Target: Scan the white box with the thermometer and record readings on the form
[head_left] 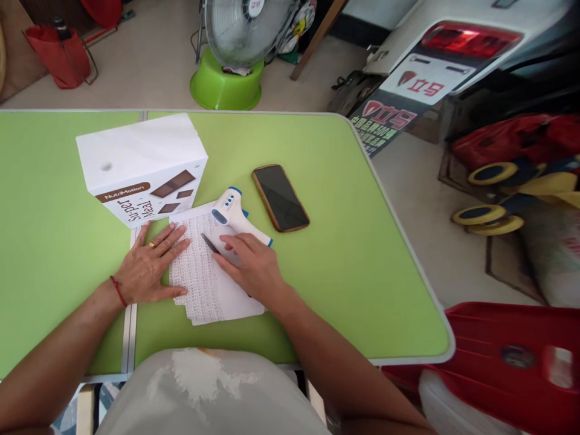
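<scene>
Sheets of paper [194, 296], overlapped in a loose stack and covered with rows of small marks, are laid on the green table [353, 296] close to the person's body. A dark pen [209, 243] is pinched between the thumb and fingers of the right hand [254, 266]; whether the page is touched by its tip cannot be told. The left edge of the stack is pinned by the left hand [147, 266], its fingers spread flat. The stack's upper right is overlain by a white-and-blue thermometer [233, 211], which could be nudged by the right knuckles just beside it, and the top sheet dragged askew with it. Near the left fingertips a white box [140, 154] is stood; a phone [281, 198] is laid to the right, apart from the paper. Beyond the table a fan [249, 30] is placed; if it is running and the left hand is lifted, loose sheets could be shifted by its draught.
</scene>
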Available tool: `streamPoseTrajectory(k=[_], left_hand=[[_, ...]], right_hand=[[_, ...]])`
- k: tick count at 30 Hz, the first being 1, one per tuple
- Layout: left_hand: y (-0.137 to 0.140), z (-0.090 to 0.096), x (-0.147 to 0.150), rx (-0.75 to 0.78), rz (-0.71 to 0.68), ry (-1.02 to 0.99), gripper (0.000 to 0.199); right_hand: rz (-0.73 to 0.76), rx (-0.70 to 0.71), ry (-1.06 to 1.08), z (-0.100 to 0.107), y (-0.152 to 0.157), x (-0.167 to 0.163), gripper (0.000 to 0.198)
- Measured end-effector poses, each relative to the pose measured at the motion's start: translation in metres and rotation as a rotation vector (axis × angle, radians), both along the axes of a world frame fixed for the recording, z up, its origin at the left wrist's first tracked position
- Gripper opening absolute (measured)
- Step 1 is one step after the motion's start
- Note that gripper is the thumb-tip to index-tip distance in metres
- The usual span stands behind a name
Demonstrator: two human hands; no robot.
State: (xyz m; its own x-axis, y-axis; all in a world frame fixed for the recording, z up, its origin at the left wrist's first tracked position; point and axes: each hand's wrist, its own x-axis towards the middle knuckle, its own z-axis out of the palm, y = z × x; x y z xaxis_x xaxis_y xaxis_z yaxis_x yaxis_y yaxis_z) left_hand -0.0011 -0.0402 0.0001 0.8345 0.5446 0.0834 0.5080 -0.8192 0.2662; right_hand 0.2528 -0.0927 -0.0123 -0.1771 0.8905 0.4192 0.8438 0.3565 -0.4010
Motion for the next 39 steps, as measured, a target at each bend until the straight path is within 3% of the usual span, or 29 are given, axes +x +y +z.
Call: streamPoseTrajectory(k=[4,10,17,21,24,29,35,39], left_hand=[[0.000,-0.001,-0.001,-0.014,-0.001,-0.018,0.089],[0.000,-0.003,-0.001,0.011,-0.010,-0.039,0.084],[0.000,-0.002,-0.001,-0.029,0.002,-0.040,0.084],[0.000,-0.001,-0.001,-0.047,0.001,-0.090,0.084],[0.000,-0.001,-0.001,-0.051,0.002,-0.103,0.080],[-0.001,0.001,-0.001,-0.023,-0.012,-0.051,0.076],[0.000,0.002,-0.002,-0.037,-0.006,-0.049,0.074],[-0.001,0.002,-0.002,-0.029,-0.005,-0.045,0.073]], right_hand=[[0.028,-0.108,-0.058,-0.006,-0.005,-0.007,0.030],[-0.004,-0.105,-0.046,-0.008,-0.003,-0.007,0.025],[0.124,-0.291,0.561,0.001,-0.005,-0.006,0.031],[0.183,-0.432,0.777,-0.004,-0.005,-0.010,0.032],[0.167,-0.420,0.767,-0.007,-0.004,-0.015,0.032],[0.168,-0.286,0.647,-0.001,-0.004,-0.019,0.019],[0.051,-0.328,0.700,-0.005,-0.005,-0.019,0.022],[0.095,-0.292,0.641,-0.004,-0.004,-0.021,0.015]])
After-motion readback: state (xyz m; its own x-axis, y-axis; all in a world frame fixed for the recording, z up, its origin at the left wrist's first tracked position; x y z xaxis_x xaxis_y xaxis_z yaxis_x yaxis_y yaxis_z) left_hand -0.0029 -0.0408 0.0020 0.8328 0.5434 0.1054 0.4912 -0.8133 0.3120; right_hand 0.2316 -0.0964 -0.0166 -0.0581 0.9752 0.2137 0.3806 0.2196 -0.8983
